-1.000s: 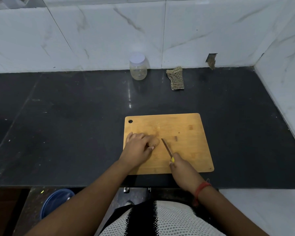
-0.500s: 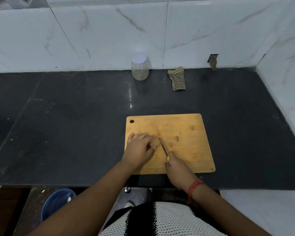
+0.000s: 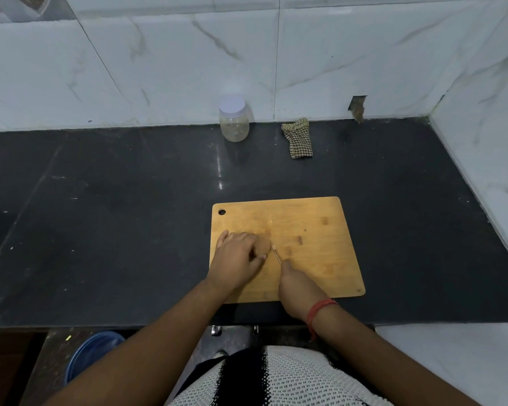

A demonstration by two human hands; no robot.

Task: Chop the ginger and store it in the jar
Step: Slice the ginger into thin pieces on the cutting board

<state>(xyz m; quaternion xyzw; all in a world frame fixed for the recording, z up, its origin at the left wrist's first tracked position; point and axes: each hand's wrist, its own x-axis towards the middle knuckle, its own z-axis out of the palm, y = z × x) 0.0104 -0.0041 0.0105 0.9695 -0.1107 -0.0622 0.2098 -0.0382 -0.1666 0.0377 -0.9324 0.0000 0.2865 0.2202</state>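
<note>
A person stands at a black desk (image 3: 129,230) with both hands over a wooden board (image 3: 320,230) that lies near the front edge. The left hand (image 3: 236,259) curls its fingers over the ginger (image 3: 263,247), a tan lump on the board's left half, and its grip is pinched on that piece, holding it down. The right hand (image 3: 298,287), with a red thread (image 3: 317,310) at the wrist, has its grip wrapped round the handle of a knife (image 3: 275,254); the handle itself is hidden inside the fist. The thin blade runs forward and to the left from the fist, and its tip sits right beside the ginger's right side, at the board's surface. Whether the edge is in the ginger cannot be told.

The jar (image 3: 233,118) stands upright at the back of the desk, against the marbled white wall (image 3: 188,68), well apart from the board. Its pale lid (image 3: 232,105) is on, and something light shows through the clear side near the bottom. A checked cloth (image 3: 298,139) lies crumpled to the jar's right, also near the wall. A small hole pierces the board's far left corner. Below the desk's front edge, a blue tub (image 3: 91,353) sits on the floor to the left, and the person's black and white knit top (image 3: 276,379) fills the bottom of the view.
</note>
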